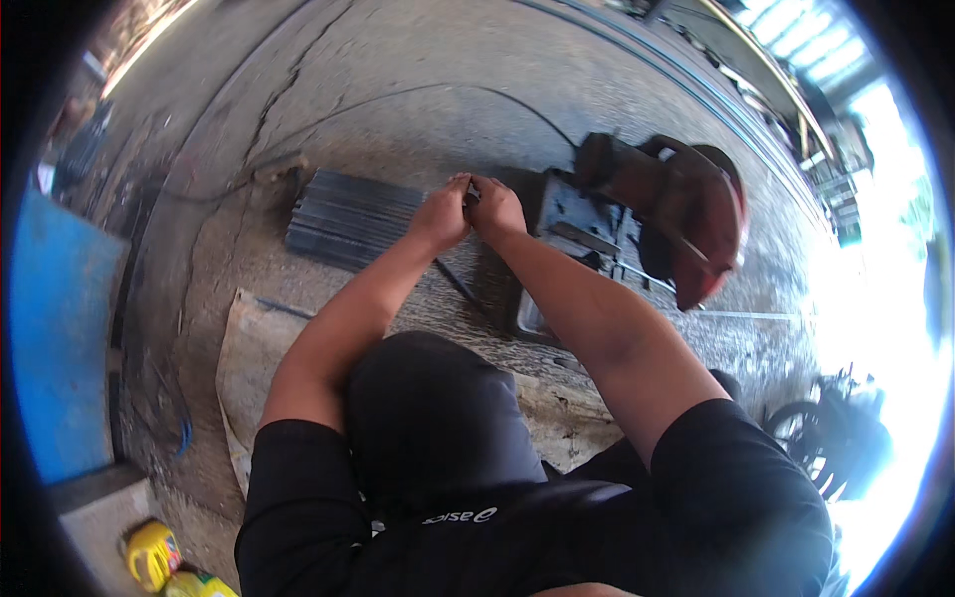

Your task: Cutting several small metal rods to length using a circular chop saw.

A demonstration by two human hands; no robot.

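Note:
My left hand (443, 216) and my right hand (497, 210) meet out in front of me, both closed with the fingertips together. Something small and dark shows between them, too hidden to name. Just left of my left hand lies a stack of dark grey metal bars (343, 221), side by side on the floor. A single dark bar (458, 284) slants out below my left wrist; whether it touches the hand I cannot tell. To the right of my right hand stands a cut-off saw (637, 184) with a red blade guard (708, 269) and a metal base (533, 310).
A black cable (428, 88) curves over the cracked concrete floor to the saw. A worn pale sheet (261, 348) lies near my knees. Blue panel (65, 328) at left, yellow containers (152, 555) at lower left, long metal rods (686, 75) at far right.

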